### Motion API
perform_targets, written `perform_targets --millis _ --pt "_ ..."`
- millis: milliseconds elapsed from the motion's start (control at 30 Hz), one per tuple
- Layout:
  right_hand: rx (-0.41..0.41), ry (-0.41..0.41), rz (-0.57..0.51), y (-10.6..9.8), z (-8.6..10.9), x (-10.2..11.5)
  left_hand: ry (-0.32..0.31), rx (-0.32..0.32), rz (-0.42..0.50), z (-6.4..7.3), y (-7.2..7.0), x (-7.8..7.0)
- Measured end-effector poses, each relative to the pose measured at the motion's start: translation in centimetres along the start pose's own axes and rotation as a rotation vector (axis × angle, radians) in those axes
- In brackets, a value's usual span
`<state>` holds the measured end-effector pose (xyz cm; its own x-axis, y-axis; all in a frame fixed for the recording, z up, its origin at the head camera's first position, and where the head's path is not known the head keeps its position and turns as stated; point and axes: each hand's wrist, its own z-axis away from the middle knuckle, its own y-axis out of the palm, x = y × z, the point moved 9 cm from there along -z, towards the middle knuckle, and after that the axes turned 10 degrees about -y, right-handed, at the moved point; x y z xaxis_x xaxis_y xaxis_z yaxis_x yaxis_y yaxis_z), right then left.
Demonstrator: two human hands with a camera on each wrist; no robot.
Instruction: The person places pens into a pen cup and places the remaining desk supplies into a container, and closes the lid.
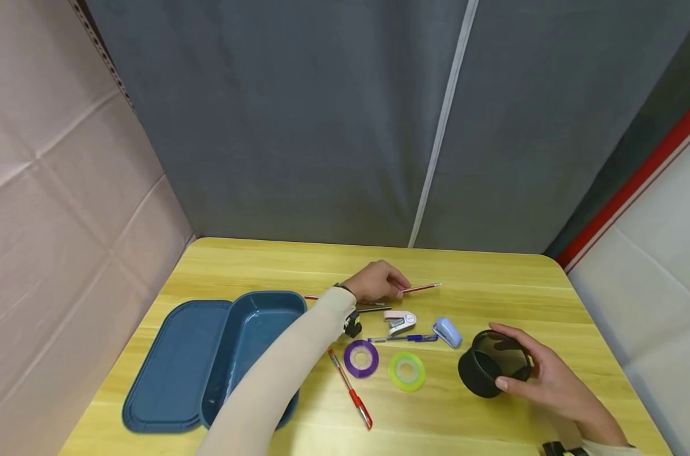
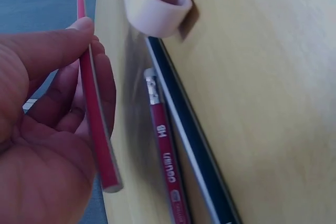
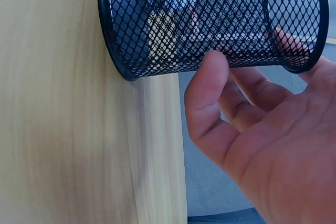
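Observation:
My left hand (image 1: 379, 282) pinches a red pencil (image 2: 96, 114) between thumb and fingers, above the far part of the table. Below it, a second red pencil (image 2: 167, 156) lies beside a dark pencil (image 2: 191, 129). The white stapler (image 1: 400, 321) is just nearer than these. At the right, my right hand (image 1: 541, 373) holds a black mesh pen cup (image 1: 477, 375), thumb and fingers round its side. The cup stands on the table with its mouth tilted toward that hand; its inside looks dark.
A blue open box (image 1: 265, 304) with its lid (image 1: 176, 367) lies at left, partly behind my left arm. Between the hands are a purple tape roll (image 1: 349, 364), green tape roll (image 1: 395, 373), red pen (image 1: 358, 405), blue pen (image 1: 419, 338) and small blue object (image 1: 447, 332).

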<state>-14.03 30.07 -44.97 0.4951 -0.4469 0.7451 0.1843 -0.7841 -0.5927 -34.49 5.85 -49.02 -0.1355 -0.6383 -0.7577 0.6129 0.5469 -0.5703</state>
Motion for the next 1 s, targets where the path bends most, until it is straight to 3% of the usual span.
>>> perform_targets --millis 300,533,767,1000 --pt "0.000 0.015 0.036 0.0 -0.2 -0.1 -0.007 0.009 0.034 1.2 -0.3 -1.2" --pt "0.005 0.029 0.052 -0.1 -0.3 0.1 0.036 0.015 0.024 1.7 -0.1 -2.4" --pt "0.010 0.033 0.045 -0.2 -0.4 0.1 0.046 -0.038 0.034 2.5 -0.6 -3.4" --pt "0.015 0.042 0.048 -0.2 -0.4 -0.1 0.083 -0.079 0.118 3.4 -0.8 -4.3"
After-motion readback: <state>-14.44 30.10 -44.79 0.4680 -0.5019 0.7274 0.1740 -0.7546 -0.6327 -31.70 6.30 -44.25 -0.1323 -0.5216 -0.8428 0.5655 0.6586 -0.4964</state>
